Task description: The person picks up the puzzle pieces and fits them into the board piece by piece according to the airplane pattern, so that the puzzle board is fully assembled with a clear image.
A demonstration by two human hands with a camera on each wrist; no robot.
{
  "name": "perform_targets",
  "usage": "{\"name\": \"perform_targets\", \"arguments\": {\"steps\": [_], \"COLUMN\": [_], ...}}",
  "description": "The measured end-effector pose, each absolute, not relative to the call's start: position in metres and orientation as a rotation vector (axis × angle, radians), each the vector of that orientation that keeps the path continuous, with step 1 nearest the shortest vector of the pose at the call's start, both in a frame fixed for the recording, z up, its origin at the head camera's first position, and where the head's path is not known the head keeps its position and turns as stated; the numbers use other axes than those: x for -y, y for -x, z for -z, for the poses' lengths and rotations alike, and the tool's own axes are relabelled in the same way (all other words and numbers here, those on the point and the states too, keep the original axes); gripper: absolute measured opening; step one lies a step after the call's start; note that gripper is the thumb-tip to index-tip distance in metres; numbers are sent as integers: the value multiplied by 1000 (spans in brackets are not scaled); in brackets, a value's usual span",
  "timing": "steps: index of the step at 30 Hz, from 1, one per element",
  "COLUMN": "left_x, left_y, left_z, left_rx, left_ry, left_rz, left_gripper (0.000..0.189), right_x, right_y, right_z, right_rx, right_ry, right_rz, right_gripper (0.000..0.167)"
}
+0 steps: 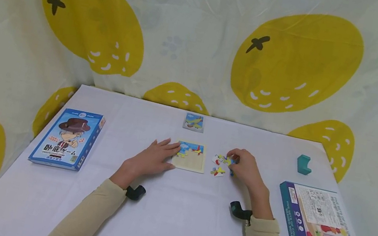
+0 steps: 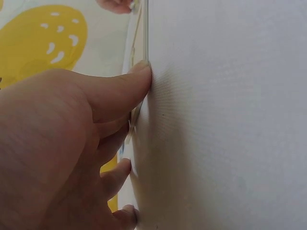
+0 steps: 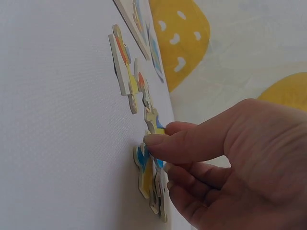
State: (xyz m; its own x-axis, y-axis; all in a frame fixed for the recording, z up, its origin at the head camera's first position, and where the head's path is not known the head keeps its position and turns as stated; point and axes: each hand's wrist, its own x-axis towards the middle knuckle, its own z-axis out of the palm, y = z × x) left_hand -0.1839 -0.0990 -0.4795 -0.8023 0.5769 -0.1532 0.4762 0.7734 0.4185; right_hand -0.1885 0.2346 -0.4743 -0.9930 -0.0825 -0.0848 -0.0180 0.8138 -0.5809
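A shallow square wooden puzzle tray (image 1: 190,162) lies mid-table, with blue-sky pieces fitted along its top and left side. My left hand (image 1: 157,156) rests at the tray's left side, fingers extended. In the left wrist view its thumb (image 2: 136,88) presses against the tray's edge. Right of the tray, my right hand (image 1: 246,168) pinches a yellow-and-blue jigsaw piece (image 3: 159,128) between thumb and forefinger. Several other loose pieces (image 1: 218,171) lie by its fingertips, some overlapping. The right wrist view shows one loose piece (image 3: 122,67) with red and yellow on it.
Behind the tray lies a small picture card (image 1: 194,122) with a yellow plane. A blue game box (image 1: 67,139) lies at the left. On the right are a green block with a notch (image 1: 304,165) and a large flat toy box (image 1: 327,235). Patterned cloth (image 1: 185,50) hangs behind.
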Motion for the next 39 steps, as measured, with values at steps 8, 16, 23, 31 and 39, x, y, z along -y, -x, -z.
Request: {"name": "perform_targets", "arguments": {"steps": [8,16,23,31,39], "left_x": [100,100,100,100,99], "left_y": [184,186,184,183,182], "left_z": [481,483,480,478,475], "left_rx": [-2684,-2687,-2677,-2672,-2669], "left_ry": [-815,-823,-829,-808,-806], "left_rz": [-536,-530,-554,-566,-570], "left_gripper": [69,69,68,68,68], "right_x": [-234,-233,-235,-223,-205], "right_y": [189,186,184,187,189], "right_z": [475,472,471,470,474], "right_rx": [-2895,-2865,-2816,-2777,-2755], "right_ry": [96,57,43,97,79], "right_rz": [961,993,1081,1161,1328], "right_gripper": [38,28,24,27,24]}}
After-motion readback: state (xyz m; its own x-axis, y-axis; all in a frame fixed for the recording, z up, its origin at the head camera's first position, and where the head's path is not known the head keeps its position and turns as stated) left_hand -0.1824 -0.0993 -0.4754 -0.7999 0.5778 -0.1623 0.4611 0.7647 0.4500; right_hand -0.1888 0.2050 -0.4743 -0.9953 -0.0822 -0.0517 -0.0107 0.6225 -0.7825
